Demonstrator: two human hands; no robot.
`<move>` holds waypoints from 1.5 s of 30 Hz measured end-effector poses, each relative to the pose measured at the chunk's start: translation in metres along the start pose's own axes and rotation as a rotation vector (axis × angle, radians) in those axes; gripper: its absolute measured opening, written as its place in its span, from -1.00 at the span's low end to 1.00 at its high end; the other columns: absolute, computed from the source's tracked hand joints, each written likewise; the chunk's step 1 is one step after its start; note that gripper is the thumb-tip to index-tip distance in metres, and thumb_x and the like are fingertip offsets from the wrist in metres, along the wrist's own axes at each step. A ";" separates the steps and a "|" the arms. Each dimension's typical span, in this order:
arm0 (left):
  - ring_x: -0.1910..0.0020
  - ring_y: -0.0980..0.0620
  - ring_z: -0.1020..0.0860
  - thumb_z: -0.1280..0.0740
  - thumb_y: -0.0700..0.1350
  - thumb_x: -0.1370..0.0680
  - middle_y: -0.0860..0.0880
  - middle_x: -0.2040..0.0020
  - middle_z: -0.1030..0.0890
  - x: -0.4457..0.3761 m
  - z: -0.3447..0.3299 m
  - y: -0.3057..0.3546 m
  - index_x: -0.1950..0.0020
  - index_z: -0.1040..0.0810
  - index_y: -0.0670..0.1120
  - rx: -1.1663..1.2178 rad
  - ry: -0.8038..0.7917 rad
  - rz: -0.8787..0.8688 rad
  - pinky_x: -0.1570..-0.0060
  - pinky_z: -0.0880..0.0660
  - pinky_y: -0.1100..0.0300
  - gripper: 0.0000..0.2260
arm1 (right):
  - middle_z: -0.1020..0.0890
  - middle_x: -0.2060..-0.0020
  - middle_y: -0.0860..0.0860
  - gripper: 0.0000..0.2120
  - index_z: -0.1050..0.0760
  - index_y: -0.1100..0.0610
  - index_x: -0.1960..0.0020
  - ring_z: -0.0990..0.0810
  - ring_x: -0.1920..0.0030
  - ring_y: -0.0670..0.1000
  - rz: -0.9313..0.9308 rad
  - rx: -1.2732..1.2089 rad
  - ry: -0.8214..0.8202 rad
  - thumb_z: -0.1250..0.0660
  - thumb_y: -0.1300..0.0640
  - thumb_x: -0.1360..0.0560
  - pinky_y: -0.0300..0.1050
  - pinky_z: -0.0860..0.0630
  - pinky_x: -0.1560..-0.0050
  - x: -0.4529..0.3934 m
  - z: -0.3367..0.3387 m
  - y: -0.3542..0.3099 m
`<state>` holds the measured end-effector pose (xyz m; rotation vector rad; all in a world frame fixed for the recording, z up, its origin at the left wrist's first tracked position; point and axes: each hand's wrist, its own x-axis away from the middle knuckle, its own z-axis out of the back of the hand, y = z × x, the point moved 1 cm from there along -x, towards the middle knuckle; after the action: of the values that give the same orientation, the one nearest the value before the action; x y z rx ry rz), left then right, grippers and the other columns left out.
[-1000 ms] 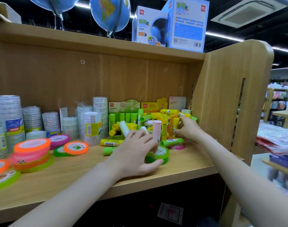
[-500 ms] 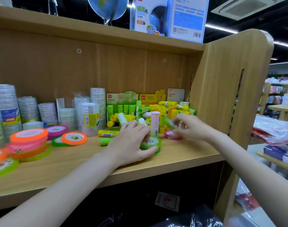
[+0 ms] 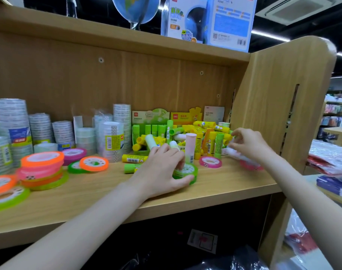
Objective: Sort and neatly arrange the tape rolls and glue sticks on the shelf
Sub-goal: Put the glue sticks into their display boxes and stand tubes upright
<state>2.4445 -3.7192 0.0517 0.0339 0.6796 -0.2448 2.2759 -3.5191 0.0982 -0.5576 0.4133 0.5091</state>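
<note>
Your left hand (image 3: 162, 170) curls over a flat green tape roll (image 3: 185, 172) near the front edge of the smooth wooden shelf (image 3: 111, 199), thumb and fingers gripping its rim. Your right hand (image 3: 250, 143) hovers by the shelf's right end, fingers bent around something white and blurred; I cannot tell what it grips. Cylindrical glue sticks (image 3: 197, 137) lie jumbled toward the back right. A glossy pink tape roll (image 3: 210, 161) lies flat between your hands.
</note>
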 end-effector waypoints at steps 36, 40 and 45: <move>0.07 0.12 -0.21 -0.09 0.23 -0.43 0.12 0.14 -0.36 0.006 0.009 0.012 -0.09 -0.58 0.01 0.064 -0.015 -0.105 -0.05 -0.17 0.16 -0.54 | -0.54 -0.04 0.12 -0.82 -0.47 0.03 -0.07 -0.50 -0.11 0.12 0.007 0.136 -0.240 -0.29 0.01 -0.51 -0.10 -0.40 -0.09 0.071 0.001 0.025; 0.04 0.12 -0.28 -0.20 0.18 -0.43 0.06 0.10 -0.45 0.019 0.016 0.011 -0.07 -0.59 0.06 0.119 0.001 -0.144 0.01 -0.25 0.18 -0.65 | -0.40 -0.18 0.05 -0.71 -0.36 0.05 -0.25 -0.40 -0.23 0.03 0.224 0.014 -0.298 -0.20 0.15 -0.53 -0.12 -0.33 -0.22 0.080 -0.005 -0.001; -0.03 0.06 -0.37 -0.26 0.18 -0.43 0.08 0.03 -0.46 0.043 0.030 0.005 0.01 -0.51 0.03 0.172 -0.013 -0.122 -0.06 -0.34 0.21 -0.72 | -0.15 -0.46 0.00 -0.54 -0.13 -0.08 -0.48 -0.12 -0.45 0.11 0.157 0.296 -0.399 -0.02 -0.12 -0.60 0.21 -0.09 -0.39 0.067 -0.028 -0.025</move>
<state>2.4964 -3.7273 0.0479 0.1553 0.6474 -0.4202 2.3366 -3.5310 0.0534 -0.1305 0.1457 0.6796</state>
